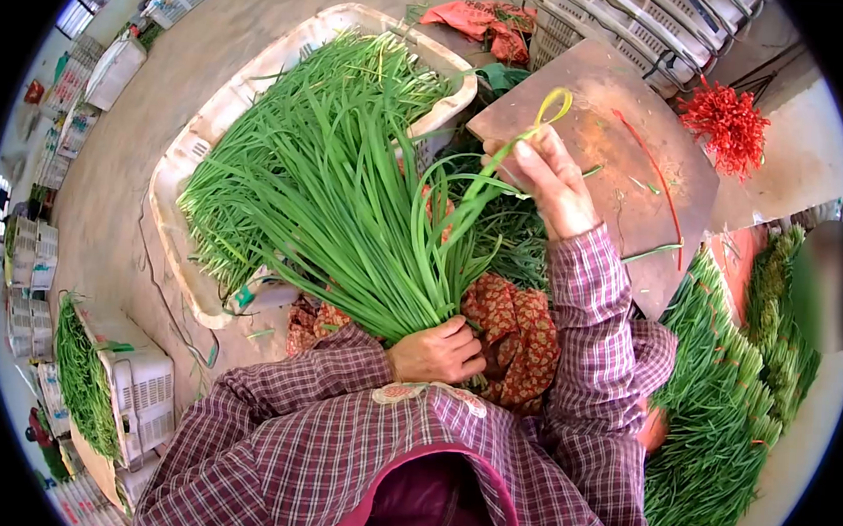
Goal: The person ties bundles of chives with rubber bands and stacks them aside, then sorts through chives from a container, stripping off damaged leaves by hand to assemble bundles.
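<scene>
My left hand (pixel 439 350) is wrapped round the lower stalks of a big bunch of garlic chives (pixel 348 213), low in front of my chest. The green blades fan up and to the left, over a white crate (pixel 177 163) heaped with more chives (pixel 248 133). Up to the right, my right hand (pixel 557 180) is closed in a pinch on a few chive blades (pixel 486 181) drawn out from the bunch. A yellowish blade (pixel 556 100) loops above its fingertips. Flowered red cloth (pixel 512 337) lies under the bunch.
A brown board (pixel 626 112) at right carries a red strip (pixel 652 165) and chive scraps. Red ties (pixel 726 126) hang beyond it. Stacked chive bundles (pixel 716 407) lie at lower right. A crate of chives (pixel 143 397) stands left, and an orange-red bag (pixel 484 23) lies behind.
</scene>
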A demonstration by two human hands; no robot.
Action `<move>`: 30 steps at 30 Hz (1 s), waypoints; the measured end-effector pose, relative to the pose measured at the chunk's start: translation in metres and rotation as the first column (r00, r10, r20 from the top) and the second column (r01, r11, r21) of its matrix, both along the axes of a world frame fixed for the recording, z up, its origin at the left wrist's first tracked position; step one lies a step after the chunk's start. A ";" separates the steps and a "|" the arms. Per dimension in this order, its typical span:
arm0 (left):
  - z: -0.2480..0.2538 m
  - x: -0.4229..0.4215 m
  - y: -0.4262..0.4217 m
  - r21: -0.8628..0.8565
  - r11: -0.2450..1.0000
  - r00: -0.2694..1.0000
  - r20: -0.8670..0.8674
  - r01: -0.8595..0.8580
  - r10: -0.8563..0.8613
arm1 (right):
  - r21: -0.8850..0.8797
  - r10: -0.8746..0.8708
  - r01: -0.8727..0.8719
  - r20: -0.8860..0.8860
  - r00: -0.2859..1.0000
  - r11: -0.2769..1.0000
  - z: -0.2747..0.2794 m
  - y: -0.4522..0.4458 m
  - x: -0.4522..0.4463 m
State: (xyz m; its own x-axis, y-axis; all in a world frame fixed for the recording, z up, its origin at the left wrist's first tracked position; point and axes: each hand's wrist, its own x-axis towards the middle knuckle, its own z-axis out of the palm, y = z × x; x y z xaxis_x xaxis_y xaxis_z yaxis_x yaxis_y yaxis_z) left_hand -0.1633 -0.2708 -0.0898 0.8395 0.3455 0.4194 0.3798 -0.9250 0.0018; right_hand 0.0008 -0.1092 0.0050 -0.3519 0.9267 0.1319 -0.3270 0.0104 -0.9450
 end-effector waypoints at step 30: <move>-0.001 0.001 -0.002 0.069 0.997 0.998 0.059 -0.030 0.026 | -0.138 0.084 -0.011 0.538 0.838 0.990 -0.073 -0.073 -0.009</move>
State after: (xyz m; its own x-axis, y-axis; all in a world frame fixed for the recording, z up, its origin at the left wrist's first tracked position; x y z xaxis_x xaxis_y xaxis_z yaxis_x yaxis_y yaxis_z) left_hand -0.1624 -0.2726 -0.0907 0.8032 0.3367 0.4914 0.4070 -0.9126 -0.0399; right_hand -0.0082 -0.1822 -0.0676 -0.3770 0.9026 -0.2077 0.2406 -0.1211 -0.9630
